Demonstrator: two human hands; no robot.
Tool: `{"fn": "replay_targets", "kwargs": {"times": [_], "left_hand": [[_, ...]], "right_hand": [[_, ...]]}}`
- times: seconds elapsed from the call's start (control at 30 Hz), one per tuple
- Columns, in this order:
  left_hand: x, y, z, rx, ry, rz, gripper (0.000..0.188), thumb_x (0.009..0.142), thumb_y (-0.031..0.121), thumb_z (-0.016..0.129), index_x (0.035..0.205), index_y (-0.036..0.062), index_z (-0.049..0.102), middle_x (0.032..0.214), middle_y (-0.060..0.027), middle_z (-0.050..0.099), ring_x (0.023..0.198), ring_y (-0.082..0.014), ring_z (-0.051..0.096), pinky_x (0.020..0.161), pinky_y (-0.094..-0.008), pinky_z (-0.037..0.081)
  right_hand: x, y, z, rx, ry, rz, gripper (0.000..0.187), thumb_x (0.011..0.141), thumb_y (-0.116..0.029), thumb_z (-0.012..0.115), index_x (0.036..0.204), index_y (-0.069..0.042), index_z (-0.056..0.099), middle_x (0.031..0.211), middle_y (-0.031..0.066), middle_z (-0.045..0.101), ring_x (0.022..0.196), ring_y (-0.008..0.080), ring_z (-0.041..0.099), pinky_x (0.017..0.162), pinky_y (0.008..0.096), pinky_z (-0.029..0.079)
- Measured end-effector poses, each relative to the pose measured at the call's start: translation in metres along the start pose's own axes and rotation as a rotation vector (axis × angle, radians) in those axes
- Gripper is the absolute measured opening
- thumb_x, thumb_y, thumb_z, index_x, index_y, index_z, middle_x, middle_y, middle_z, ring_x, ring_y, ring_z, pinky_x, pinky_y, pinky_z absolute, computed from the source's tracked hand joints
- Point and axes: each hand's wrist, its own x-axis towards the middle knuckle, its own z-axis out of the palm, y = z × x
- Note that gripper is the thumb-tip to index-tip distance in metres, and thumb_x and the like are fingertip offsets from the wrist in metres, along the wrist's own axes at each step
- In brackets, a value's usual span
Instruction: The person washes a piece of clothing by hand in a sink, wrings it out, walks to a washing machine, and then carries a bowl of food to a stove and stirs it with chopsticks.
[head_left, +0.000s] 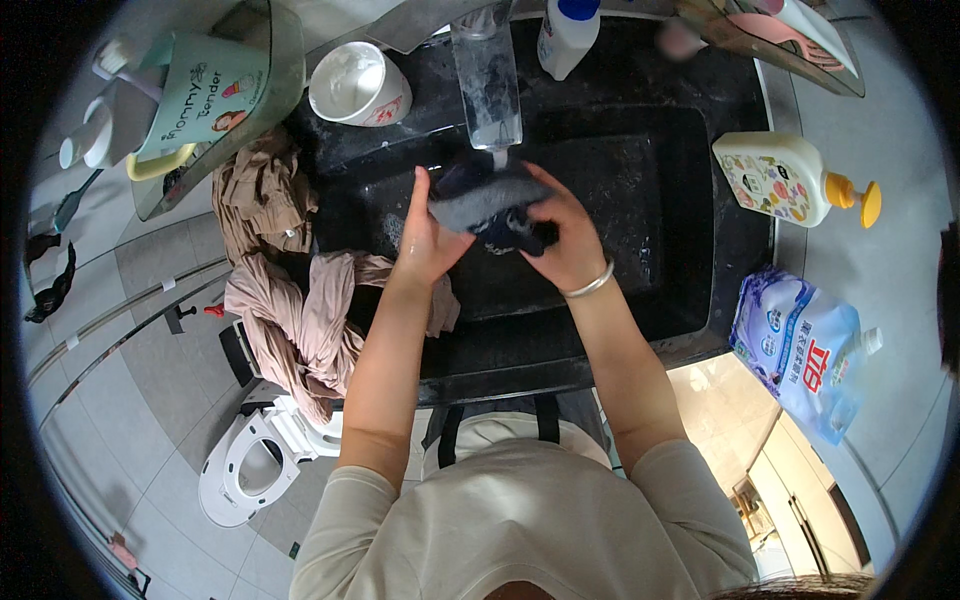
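Under the tap (pixel 488 95), a wet dark navy and grey cloth (pixel 485 208) is held between my two hands over the black sink (pixel 600 285). A thin stream of water falls from the spout onto it. My left hand (pixel 428 235) grips the cloth's left side, thumb raised and the other fingers partly hidden behind the fabric. Closed on the right side, my right hand (pixel 568 235) bunches the cloth between thumb and fingers; a silver bangle circles that wrist. The cloth's exact kind cannot be made out.
Pink clothing (pixel 300 320) and brown clothing (pixel 258 195) drape over the sink's left edge. A white tub (pixel 360 85) and a blue-capped white bottle (pixel 567 40) stand behind. At right are a yellow-pump bottle (pixel 770 178) and a purple-blue pouch (pixel 800 345). A toilet (pixel 225 490) is lower left.
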Motion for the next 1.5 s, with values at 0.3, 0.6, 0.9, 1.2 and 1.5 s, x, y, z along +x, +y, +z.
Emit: {"fn": "replay_targets", "kwargs": {"times": [0.3, 0.6, 0.9, 1.2, 1.5], "left_hand": [[0.021, -0.021, 0.037, 1.634, 0.13, 1.439, 0.037, 0.064, 0.032, 0.072, 0.075, -0.001, 0.06, 0.074, -0.0138, 0.055, 0.068, -0.0329, 0.052, 0.065, -0.0384, 0.04], [0.025, -0.027, 0.052, 1.744, 0.097, 1.296, 0.028, 0.072, 0.03, 0.066, 0.075, 0.0019, 0.062, 0.068, -0.0157, 0.06, 0.065, -0.0343, 0.057, 0.06, -0.0406, 0.042], [0.046, -0.004, 0.025, 0.905, 0.372, 0.467, 0.046, 0.085, 0.041, 0.057, 0.102, -0.0015, 0.059, 0.097, -0.0168, 0.064, 0.087, -0.0263, 0.061, 0.074, -0.0328, 0.045], [0.013, 0.022, -0.007, 0.518, 0.013, 0.095, 0.046, 0.084, 0.023, 0.062, 0.119, 0.0012, 0.043, 0.113, -0.0069, 0.053, 0.103, -0.0172, 0.052, 0.089, -0.0309, 0.041], [0.004, 0.031, -0.02, 0.348, 0.241, 0.14, 0.028, 0.088, 0.023, 0.056, 0.111, 0.0058, 0.054, 0.104, -0.0042, 0.059, 0.097, -0.0157, 0.056, 0.083, -0.0331, 0.044]], "right_hand": [[0.029, 0.045, 0.022, 1.312, 0.193, 0.723, 0.053, 0.089, -0.048, 0.041, 0.124, -0.009, 0.045, 0.119, 0.0086, 0.052, 0.109, 0.0228, 0.048, 0.097, 0.04, 0.033], [0.021, 0.123, 0.041, 1.585, -0.281, 0.242, 0.039, 0.093, -0.045, 0.034, 0.11, -0.014, 0.05, 0.102, 0.0038, 0.056, 0.094, 0.017, 0.053, 0.085, 0.0337, 0.043], [0.011, 0.051, 0.026, 0.456, 0.281, 0.937, 0.049, 0.087, -0.05, 0.045, 0.116, -0.01, 0.049, 0.112, 0.0056, 0.055, 0.099, 0.0185, 0.052, 0.085, 0.0339, 0.042], [0.001, 0.043, -0.026, 0.477, 0.326, 0.972, 0.037, 0.076, -0.006, 0.067, 0.109, -0.001, 0.054, 0.103, 0.0071, 0.058, 0.085, 0.0185, 0.055, 0.071, 0.0261, 0.046], [-0.002, 0.021, -0.042, 0.787, 0.188, 0.732, 0.03, 0.078, -0.002, 0.06, 0.107, -0.004, 0.058, 0.111, 0.0097, 0.058, 0.107, 0.0246, 0.052, 0.095, 0.0361, 0.039]]}}
